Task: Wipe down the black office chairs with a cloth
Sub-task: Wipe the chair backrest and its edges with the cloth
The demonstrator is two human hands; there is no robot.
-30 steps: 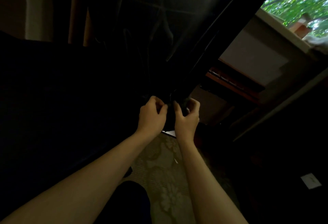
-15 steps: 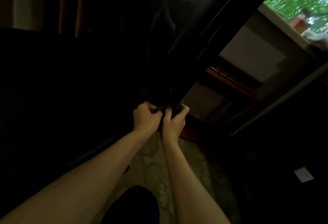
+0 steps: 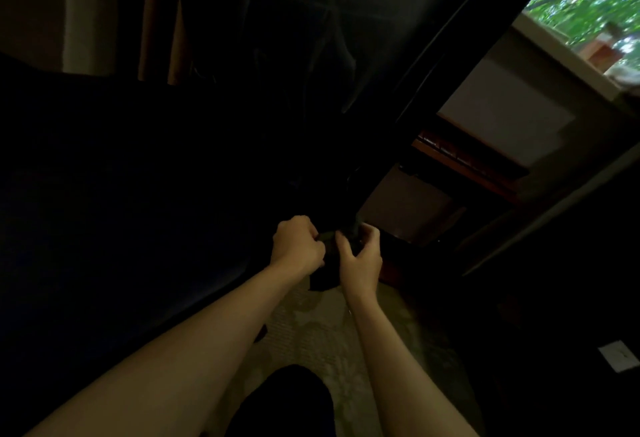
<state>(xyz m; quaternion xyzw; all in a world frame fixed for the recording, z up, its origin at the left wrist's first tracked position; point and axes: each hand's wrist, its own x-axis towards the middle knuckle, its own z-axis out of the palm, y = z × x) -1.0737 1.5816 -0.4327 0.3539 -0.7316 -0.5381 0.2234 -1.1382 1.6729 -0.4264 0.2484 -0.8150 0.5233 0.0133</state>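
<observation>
Both hands meet at the low front corner of the black chair (image 3: 311, 97), which fills the dim upper left of the view. The left hand (image 3: 297, 242) is curled into a fist, pinching one end of a dark cloth (image 3: 327, 237); the right hand (image 3: 360, 260) has thumb and fingers bent round the other end, so the cloth is bunched between them, apparently against a chair part too dark to make out. The cloth looks soft, light and limp, likely to fold and slip unless gathered into a pad, so holding it by a wad in the palm should serve better than by an edge. The chair seems stiff and heavy and may roll or swivel when pushed. Below lies a patterned rug (image 3: 311, 339).
</observation>
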